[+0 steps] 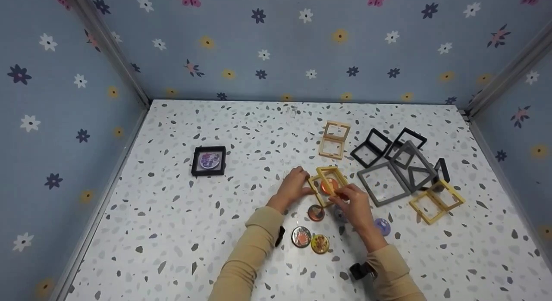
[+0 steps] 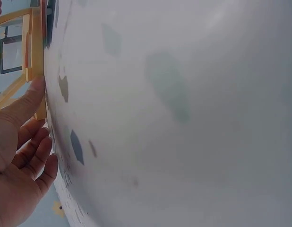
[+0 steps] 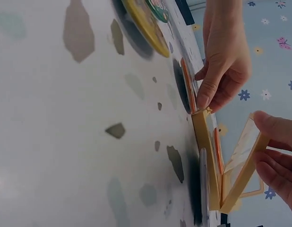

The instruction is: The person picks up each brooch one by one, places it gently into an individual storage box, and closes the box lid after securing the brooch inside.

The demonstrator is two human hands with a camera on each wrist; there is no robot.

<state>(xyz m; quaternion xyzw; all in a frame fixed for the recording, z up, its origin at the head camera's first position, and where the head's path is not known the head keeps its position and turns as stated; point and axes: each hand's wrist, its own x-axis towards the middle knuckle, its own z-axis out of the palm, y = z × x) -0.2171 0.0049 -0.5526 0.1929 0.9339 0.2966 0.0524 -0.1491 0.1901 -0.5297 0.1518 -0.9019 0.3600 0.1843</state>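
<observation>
Between both hands is a yellow hinged display frame [image 1: 316, 193], its two halves part-way apart. An orange round disc [image 1: 326, 186] lies in its lower half. My left hand [image 1: 294, 185] holds a corner of the lower half, thumb against the edge, as the left wrist view shows. With thumb and fingers, my right hand [image 3: 280, 158] pinches the rim of the raised half [image 3: 243, 179]. A dark-rimmed orange disc [image 1: 316, 212] sits just in front of the frame. A greyish disc [image 1: 340, 214] is partly hidden beside the right hand.
Nearer me lie a red-patterned disc [image 1: 301, 236] and a yellow disc [image 1: 320, 243]; a purple disc [image 1: 382, 227] is to the right. A black frame [image 1: 194, 161] holding a purple disc stands left. Tan [image 1: 332, 155], black [image 1: 366, 164], grey [image 1: 390, 201] and yellow [image 1: 428, 220] frames lie behind and right.
</observation>
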